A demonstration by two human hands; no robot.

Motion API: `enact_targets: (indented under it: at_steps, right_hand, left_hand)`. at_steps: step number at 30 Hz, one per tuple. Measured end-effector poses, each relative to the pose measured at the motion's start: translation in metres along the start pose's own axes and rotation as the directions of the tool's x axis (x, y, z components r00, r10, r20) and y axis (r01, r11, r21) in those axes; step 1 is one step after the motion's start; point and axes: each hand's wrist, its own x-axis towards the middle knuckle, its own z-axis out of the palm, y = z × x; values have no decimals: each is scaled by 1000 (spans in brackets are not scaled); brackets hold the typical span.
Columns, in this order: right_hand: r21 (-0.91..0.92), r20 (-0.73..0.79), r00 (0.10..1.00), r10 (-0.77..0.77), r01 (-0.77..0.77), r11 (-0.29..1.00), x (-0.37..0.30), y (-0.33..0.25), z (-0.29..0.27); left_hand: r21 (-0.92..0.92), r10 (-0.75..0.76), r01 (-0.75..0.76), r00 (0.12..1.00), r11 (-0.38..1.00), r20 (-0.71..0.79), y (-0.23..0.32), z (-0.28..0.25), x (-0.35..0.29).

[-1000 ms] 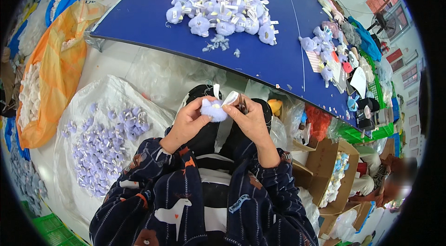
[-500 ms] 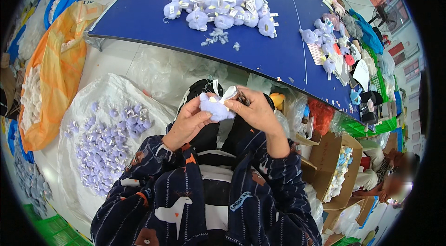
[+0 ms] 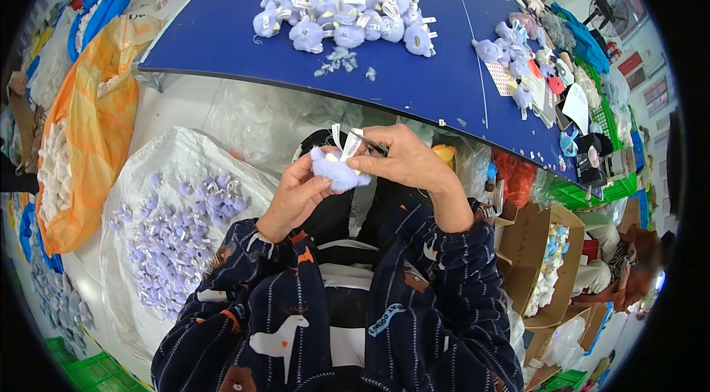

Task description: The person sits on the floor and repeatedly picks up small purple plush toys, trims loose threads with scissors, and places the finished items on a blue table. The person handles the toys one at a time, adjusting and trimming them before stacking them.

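A small lilac plush toy [image 3: 340, 171] with pale yellow bits and white tags is held up over my lap. My left hand [image 3: 297, 192] grips it from the left, thumb across its front. My right hand [image 3: 403, 159] is closed at the toy's upper right, its thumb beside the white ribbon tag [image 3: 352, 145]. Between the fingers of that hand sits a slim dark metal tool [image 3: 377, 146], mostly covered, so its kind is unclear. A second white loop stands up from the top of the toy.
Ahead, a blue table [image 3: 214, 41] bears a heap of similar lilac toys [image 3: 333, 4] and loose fluff [image 3: 339, 61]. On the left floor, a white sack [image 3: 118, 266] holds many more, beside an orange sack [image 3: 96, 148]. At right stand cardboard boxes [image 3: 529, 244]; a seated person [image 3: 625, 274] is beyond.
My right hand has shifted slightly up and right, and the tag now stands more upright. The toy stays in my left hand. The whole view has shifted a little.
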Motion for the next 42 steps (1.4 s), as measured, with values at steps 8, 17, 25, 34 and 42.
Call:
enact_targets:
  at_steps: [8,17,25,34,42]
  right_hand:
    - [-30,56,998,-22,24,999,-4,-6,-6]
    - [0,86,995,-49,49,999,-2,0,-10]
    - [23,76,996,-36,35,999,-2,3,-13]
    - [336,-235,945,229,-142,931,-17,22,17]
    - [169,-454,883,118,-45,985,-25,36,38]
  left_hand:
    - [-69,-36,36,999,997,-10,-1,7,0]
    - [-46,-25,24,999,999,-29,-3,11,1]
    - [-43,-18,16,999,999,-47,-7,7,4]
    - [-60,20,-29,989,998,-145,-10,6,11]
    - [68,58,-46,980,997,-191,-16,11,20]
